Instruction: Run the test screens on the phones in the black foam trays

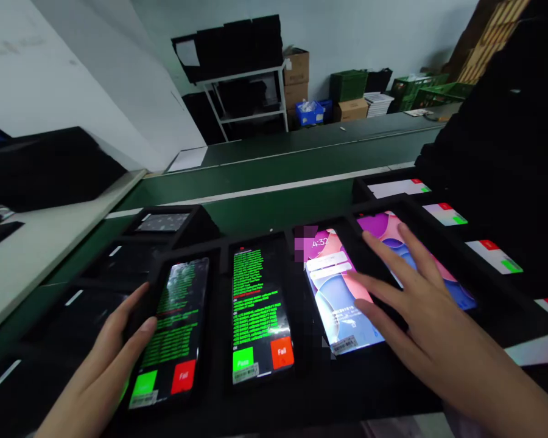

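Several phones lie side by side in a black foam tray (219, 243) in front of me. My left hand (105, 359) rests on the left edge of a phone with green text and Pass/Fail buttons (173, 331), thumb on its screen. A second phone showing the same green test screen (258, 310) lies beside it. My right hand (420, 316) is open, fingers spread flat over two phones with colourful wallpaper: the nearer one (333, 286) and the farther one (393, 234).
More phones with white screens and red and green marks (495, 255) lie to the right. A green conveyor belt (278, 176) runs behind the tray. A white shelf with black boxes (242, 79), cardboard boxes and green crates stand at the far wall.
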A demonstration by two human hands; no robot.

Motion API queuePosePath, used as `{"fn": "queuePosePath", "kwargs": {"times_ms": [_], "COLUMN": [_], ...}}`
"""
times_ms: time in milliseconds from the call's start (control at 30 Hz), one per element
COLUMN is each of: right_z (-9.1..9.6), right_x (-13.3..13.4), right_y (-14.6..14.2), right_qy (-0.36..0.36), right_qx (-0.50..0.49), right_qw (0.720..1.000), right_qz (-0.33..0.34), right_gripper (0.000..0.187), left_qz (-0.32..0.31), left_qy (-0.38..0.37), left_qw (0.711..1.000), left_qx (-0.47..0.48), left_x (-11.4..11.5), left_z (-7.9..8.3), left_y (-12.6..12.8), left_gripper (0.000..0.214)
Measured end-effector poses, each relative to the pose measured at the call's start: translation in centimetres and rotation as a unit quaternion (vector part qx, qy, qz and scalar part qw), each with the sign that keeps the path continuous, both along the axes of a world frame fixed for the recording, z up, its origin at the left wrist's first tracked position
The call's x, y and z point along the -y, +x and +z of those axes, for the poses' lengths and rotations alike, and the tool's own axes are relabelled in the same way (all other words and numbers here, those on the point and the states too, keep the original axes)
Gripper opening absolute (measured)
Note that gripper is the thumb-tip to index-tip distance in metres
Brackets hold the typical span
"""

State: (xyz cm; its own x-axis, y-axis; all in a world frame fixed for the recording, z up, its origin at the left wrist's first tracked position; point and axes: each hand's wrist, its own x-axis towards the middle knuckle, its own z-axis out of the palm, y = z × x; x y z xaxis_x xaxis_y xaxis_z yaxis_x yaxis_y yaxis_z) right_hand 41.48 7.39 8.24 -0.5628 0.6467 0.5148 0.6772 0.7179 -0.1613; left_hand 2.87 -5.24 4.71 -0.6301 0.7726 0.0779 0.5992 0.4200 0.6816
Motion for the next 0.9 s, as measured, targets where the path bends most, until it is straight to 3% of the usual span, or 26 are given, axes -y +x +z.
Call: {"fn": "queuePosePath", "kwargs": {"times_ms": [133, 333, 500, 633, 733, 800, 900], "right_z": [-0.1, 0.6, 0.8, 1.1, 1.2, 1.0, 0.8], "right_x": [0.7, 3.3, 3.9, 3.5, 3.0, 2.8, 2.8], "right_y": [-1.2, -6.1, -9.4, -7.7, -4.7, -3.2, -2.2], "right_qy": [0.029, -0.038, -0.087, -0.055, -0.001, 0.014, 0.019], "right_qx": [-0.043, -0.003, 0.035, -0.037, -0.111, -0.114, -0.078], "right_qw": [0.998, 0.983, 0.971, 0.978, 0.988, 0.991, 0.994], "right_qz": [0.038, 0.179, 0.218, 0.2, 0.111, 0.07, 0.071], "right_gripper": [0.035, 0.031, 0.038, 0.037, 0.03, 0.028, 0.031], "left_qz": [0.02, 0.033, 0.063, 0.01, -0.014, -0.02, -0.019], "left_qy": [0.003, 0.064, 0.107, 0.099, 0.103, 0.092, 0.079], "left_qw": [0.997, 0.984, 0.955, 0.965, 0.976, 0.981, 0.986], "left_qx": [0.068, 0.163, 0.27, 0.241, 0.19, 0.171, 0.149], "left_x": [-0.4, 0.3, 1.7, 2.0, 2.0, 1.9, 1.7], "left_z": [1.1, 2.0, 2.7, 2.0, 1.2, 0.9, 0.4], "left_y": [1.1, 1.3, 3.1, 2.6, 1.6, 1.2, 0.9], "left_gripper": [0.073, 0.08, 0.084, 0.096, 0.094, 0.089, 0.096]}}
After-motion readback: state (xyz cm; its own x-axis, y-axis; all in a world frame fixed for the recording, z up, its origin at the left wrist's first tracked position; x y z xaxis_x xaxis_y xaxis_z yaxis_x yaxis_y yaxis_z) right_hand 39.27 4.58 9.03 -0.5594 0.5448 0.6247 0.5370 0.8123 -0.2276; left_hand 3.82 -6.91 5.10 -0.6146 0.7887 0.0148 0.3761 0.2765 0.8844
